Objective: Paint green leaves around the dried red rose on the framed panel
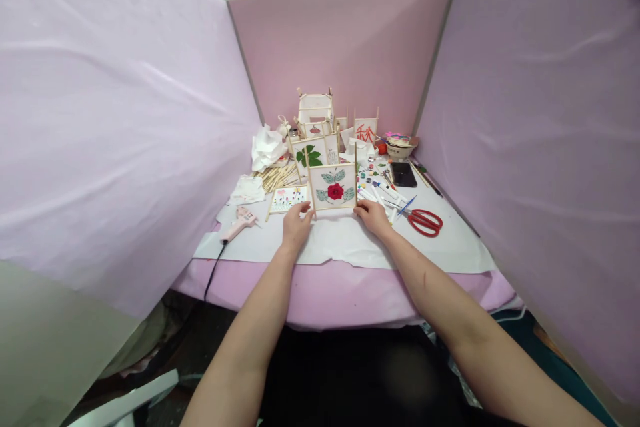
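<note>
Between my two hands stands a framed panel (325,178) with thin wooden sticks along its edges, a red rose and green leaves on its white face. My left hand (298,225) is closed at its lower left stick. At the lower right corner, my right hand (373,215) pinches the other upright stick. Behind it is another framed panel with a green leaf (309,156). Just left of my left hand lies a small panel with painted flowers (289,199).
A pink glue gun (239,224) with a black cord lies on the left. To the right are red-handled scissors (425,222), several markers (393,192) and a black phone (403,174). Wooden sticks (278,178) are piled behind, near a stick-framed lantern (316,107) and a bowl (400,149).
</note>
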Demonstrator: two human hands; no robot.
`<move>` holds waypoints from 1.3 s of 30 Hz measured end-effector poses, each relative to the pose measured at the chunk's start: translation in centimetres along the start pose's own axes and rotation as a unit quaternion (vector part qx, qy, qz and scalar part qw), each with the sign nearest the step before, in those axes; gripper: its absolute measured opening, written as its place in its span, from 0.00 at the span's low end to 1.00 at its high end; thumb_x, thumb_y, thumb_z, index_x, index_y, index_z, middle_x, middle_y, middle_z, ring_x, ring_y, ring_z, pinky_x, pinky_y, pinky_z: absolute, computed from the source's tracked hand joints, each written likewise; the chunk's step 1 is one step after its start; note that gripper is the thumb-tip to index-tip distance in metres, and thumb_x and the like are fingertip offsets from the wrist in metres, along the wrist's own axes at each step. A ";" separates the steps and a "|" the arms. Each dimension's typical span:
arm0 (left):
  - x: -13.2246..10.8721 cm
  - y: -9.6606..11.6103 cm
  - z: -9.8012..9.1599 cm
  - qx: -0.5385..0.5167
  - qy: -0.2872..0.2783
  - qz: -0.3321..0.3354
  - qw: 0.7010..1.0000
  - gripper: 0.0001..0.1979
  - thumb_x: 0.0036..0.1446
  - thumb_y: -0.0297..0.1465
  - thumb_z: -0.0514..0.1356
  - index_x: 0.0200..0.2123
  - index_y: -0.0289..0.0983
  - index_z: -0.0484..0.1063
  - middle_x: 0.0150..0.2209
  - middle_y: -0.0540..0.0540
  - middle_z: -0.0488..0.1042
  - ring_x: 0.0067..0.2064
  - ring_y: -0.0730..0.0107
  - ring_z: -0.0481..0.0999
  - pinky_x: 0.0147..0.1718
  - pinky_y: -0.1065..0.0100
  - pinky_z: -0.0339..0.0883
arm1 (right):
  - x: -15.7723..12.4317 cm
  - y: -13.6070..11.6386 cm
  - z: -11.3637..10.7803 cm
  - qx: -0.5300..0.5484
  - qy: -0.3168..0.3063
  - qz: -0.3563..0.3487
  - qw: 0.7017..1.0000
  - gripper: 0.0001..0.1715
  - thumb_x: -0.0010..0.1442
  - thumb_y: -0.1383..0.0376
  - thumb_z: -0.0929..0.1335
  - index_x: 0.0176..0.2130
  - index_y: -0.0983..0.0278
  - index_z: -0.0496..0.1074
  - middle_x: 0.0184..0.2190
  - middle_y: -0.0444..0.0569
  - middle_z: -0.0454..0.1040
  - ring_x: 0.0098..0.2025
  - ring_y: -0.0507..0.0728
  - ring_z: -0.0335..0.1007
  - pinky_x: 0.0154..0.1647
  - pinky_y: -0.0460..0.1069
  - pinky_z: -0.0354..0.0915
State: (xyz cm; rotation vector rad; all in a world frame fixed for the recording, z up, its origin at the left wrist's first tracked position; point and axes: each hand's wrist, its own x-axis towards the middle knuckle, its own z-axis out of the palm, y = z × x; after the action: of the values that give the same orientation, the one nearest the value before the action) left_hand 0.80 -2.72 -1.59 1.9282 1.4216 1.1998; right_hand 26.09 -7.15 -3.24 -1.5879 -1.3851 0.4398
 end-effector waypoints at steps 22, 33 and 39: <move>2.4 -2.8 -4.3 0.063 0.232 -0.109 0.965 0.19 0.69 0.37 0.62 0.58 0.37 0.72 0.57 0.39 0.75 0.53 0.57 0.78 0.52 0.50 0.76 | 0.2 1.1 -0.3 -0.078 0.052 0.035 0.995 0.12 0.60 0.62 0.67 0.36 0.60 0.81 0.34 0.51 0.83 0.39 0.61 0.73 0.44 0.52 0.63; 8.9 -3.5 -7.1 0.233 0.003 -0.170 0.958 0.20 0.67 0.38 0.64 0.58 0.37 0.73 0.58 0.39 0.75 0.54 0.55 0.78 0.51 0.51 0.76 | 0.2 0.6 -0.1 -0.113 0.042 0.043 0.992 0.13 0.62 0.63 0.66 0.37 0.61 0.81 0.36 0.53 0.83 0.39 0.61 0.75 0.42 0.52 0.61; 10.2 -2.9 -6.8 0.275 -0.044 -0.205 0.938 0.20 0.66 0.38 0.65 0.59 0.37 0.72 0.57 0.38 0.75 0.55 0.55 0.78 0.51 0.51 0.76 | 0.1 0.6 0.1 -0.111 0.046 0.042 0.992 0.13 0.63 0.63 0.66 0.38 0.61 0.81 0.38 0.53 0.84 0.40 0.61 0.75 0.41 0.51 0.61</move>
State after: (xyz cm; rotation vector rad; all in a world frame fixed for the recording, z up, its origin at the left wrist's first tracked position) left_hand -5.55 6.89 3.52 1.8367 2.1372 0.5482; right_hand 26.39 -6.94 -3.74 -1.8291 -1.3372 0.2638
